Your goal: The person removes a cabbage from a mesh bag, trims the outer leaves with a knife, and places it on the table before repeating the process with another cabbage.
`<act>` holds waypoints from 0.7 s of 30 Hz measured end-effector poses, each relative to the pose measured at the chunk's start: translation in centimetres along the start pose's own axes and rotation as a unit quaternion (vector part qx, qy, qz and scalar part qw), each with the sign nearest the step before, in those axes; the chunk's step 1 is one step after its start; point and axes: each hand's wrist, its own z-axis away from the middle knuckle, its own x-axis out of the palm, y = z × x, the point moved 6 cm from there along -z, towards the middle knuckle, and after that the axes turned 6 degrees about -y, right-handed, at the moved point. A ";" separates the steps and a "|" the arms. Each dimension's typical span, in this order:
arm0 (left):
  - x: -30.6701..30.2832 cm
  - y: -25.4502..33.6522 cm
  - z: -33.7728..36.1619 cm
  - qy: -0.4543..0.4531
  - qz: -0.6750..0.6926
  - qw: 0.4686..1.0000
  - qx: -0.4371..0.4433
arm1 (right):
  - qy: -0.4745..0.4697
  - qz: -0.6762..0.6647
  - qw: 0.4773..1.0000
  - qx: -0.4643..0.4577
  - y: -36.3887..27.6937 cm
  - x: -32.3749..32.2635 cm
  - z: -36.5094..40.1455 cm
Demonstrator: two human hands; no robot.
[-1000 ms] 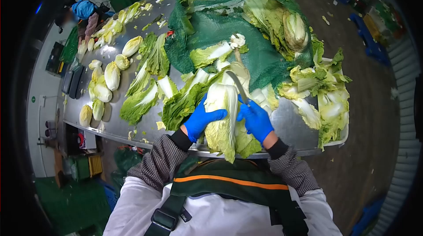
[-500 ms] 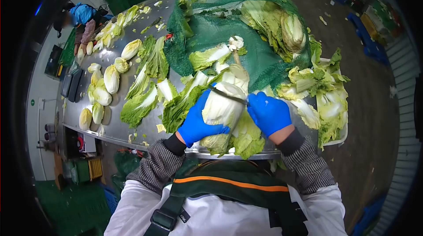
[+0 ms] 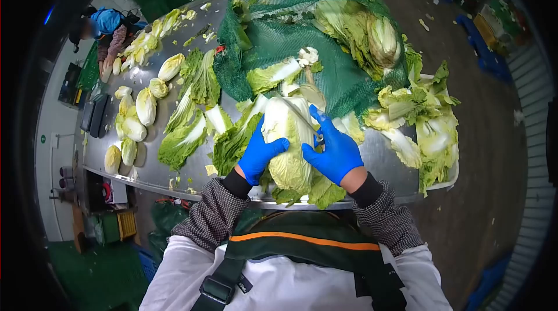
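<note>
A pale napa cabbage (image 3: 286, 148) stands at the front edge of the metal table between my two blue-gloved hands. My left hand (image 3: 260, 151) wraps round its left side, thumb across the front. On the right side, my right hand (image 3: 334, 147) presses against the cabbage and also holds a knife (image 3: 319, 137), whose thin blade points up and left along the cabbage's top. Loose green leaves (image 3: 235, 136) lie left of the cabbage, and more leaf shows beneath it. A cut stem piece (image 3: 308, 56) lies behind it.
A green mesh sack (image 3: 279, 38) with an untrimmed cabbage (image 3: 382, 40) lies at the back. Trimmed cabbages (image 3: 146, 106) stand in rows on the metal table (image 3: 157, 163) at left. A tub (image 3: 452, 177) of leaves is at right. Another person (image 3: 109, 23) bends over the far left end.
My right hand has moved left onto the cabbage, and the knife has turned from lying across it to slanting along its upper right. The cabbage now shows a different side.
</note>
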 end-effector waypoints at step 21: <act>0.9 0.6 0.7 0.064 -0.046 0.997 0.018 | -0.006 -0.010 0.996 0.091 1.7 1.1 0.5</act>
